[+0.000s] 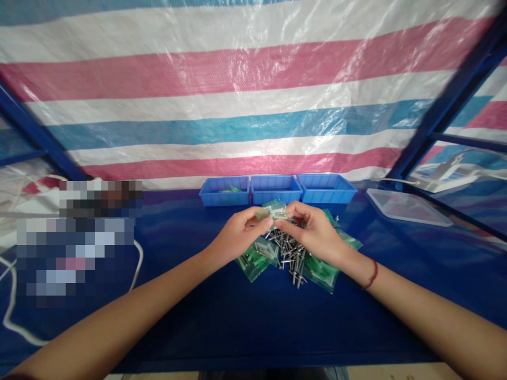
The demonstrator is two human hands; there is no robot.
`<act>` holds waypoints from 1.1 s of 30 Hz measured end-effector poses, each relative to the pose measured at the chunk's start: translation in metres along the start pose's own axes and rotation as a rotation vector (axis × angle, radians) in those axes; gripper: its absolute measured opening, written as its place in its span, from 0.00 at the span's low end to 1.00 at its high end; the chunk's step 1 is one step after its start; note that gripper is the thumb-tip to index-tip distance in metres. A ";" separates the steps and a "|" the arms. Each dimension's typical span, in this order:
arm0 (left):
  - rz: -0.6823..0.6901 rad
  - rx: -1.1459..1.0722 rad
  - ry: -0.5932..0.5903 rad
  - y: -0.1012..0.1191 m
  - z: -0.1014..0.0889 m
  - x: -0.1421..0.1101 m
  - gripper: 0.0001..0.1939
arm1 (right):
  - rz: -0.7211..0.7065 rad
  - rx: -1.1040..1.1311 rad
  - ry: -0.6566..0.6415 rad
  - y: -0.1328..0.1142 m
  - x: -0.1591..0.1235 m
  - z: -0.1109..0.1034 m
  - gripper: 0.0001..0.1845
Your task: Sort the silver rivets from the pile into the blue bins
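Observation:
Both hands pinch one small clear plastic bag (pixel 274 209) with a green tint, raised over a pile. My left hand (pixel 241 232) closes thumb and fingers on its left side. At its right side, my right hand (pixel 311 229) grips between thumb and bent fingers; pale contents show through the plastic. Beneath them lies a heap of metal pop rivets (pixel 292 250). Around the rivets are several bags with green and white pieces inside, among them one bag (pixel 255 258) at the left and another bag (pixel 322 269) at the right.
Three blue bins stand in a row behind the hands: the left bin (pixel 224 199) holds a greenish bag, beside the middle bin (pixel 276 199) and right bin (pixel 328 198). A translucent lid (pixel 407 207) lies on the blue table (pixel 253 327) at right. A white cable (pixel 138 261) runs at left.

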State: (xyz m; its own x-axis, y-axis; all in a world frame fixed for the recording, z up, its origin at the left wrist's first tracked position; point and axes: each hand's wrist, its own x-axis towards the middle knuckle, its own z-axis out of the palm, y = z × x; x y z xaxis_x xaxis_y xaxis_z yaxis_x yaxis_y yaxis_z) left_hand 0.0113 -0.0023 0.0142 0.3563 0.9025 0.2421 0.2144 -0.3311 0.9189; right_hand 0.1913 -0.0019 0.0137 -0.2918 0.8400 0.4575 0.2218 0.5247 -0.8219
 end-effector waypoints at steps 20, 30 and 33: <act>0.207 0.247 0.021 0.005 -0.005 -0.004 0.19 | 0.256 0.338 0.038 -0.008 0.002 -0.003 0.16; 0.217 0.275 0.321 0.003 -0.037 0.024 0.12 | -0.073 -0.365 -0.005 -0.007 -0.002 -0.008 0.13; 0.281 0.532 0.587 0.001 -0.070 0.037 0.17 | -0.110 -0.555 -0.097 0.001 0.002 -0.013 0.06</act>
State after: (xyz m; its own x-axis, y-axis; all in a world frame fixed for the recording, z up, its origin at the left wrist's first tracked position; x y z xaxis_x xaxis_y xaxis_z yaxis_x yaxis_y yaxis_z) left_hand -0.0393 0.0506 0.0457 -0.0391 0.7154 0.6977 0.6411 -0.5176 0.5666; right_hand 0.2029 0.0019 0.0186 -0.4195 0.7733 0.4754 0.6324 0.6247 -0.4581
